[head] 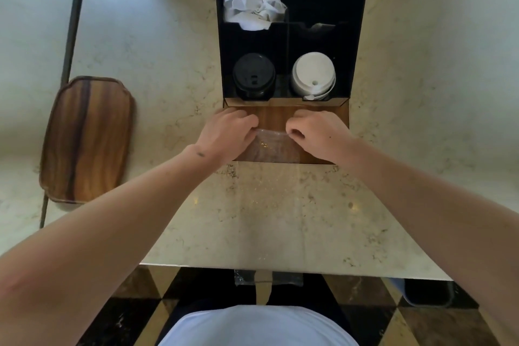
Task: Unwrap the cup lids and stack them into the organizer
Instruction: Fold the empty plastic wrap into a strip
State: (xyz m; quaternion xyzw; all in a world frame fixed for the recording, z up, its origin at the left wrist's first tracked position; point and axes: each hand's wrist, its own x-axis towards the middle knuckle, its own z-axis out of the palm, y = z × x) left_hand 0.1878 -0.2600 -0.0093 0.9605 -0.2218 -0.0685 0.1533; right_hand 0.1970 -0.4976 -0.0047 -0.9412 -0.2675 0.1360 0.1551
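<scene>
Both bare forearms are reaching forward, left hand and right hand pinching with fingers curled, knuckles up.

Both hands, left & right, pinching clear plastic wrap in front of black organizer; black lids, white lids stacked inside.

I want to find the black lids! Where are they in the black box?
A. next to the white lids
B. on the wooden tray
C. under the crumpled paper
A: the black lids stand in the organizer compartment right beside the white lids.
</scene>
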